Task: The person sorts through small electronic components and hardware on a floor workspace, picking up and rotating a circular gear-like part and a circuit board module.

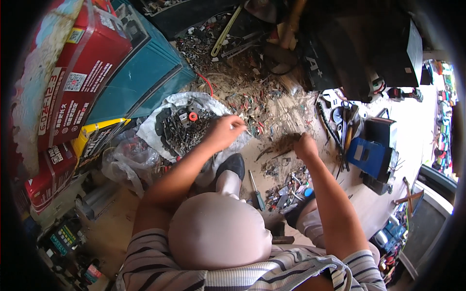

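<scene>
My left hand hovers at the right edge of a white sack heaped with small dark metal parts. Its fingers are pinched together over something small and pale that is too tiny to name. A round red piece lies on top of the heap. My right hand is closed in a fist low over the littered floor, and what it holds is hidden. Dark, thin, curved pieces lie just left of that fist. A screwdriver with a dark green handle rests on the floor between my legs.
Red cartons and a teal box stack up at the left, above a clear plastic bag. Wrenches and hand tools lie right, beside a blue box. A yellowish wrench and scraps cover the floor ahead.
</scene>
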